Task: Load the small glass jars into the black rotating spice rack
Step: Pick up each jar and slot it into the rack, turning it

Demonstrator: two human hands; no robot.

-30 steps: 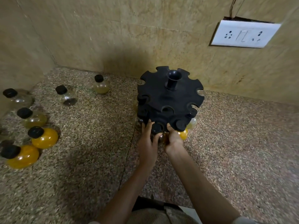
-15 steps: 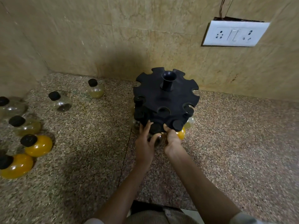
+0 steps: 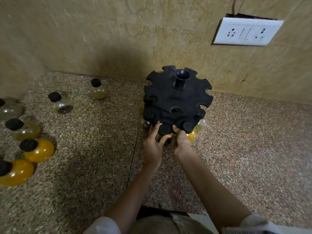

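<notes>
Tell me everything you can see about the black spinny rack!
The black rack looks like matte plastic. It has round tiers with scooped notches around the edges, and a hollow post sticking up from the top middle. It stands upright on the speckled counter, near the wall. The top tier's notches look empty; black-capped jars hang in the lower tier. Both hands, left hand and right hand, touch its front edge around one jar.

Speckled granite counter (image 3: 236,149), tan wall behind.
Black spice rack (image 3: 177,102) stands at 12 o'clock near the wall. Six black-capped jars sit loose from 8 to 11 o'clock: two orange (image 3: 39,151) (image 3: 16,173), four pale or clear (image 3: 98,92).
</notes>
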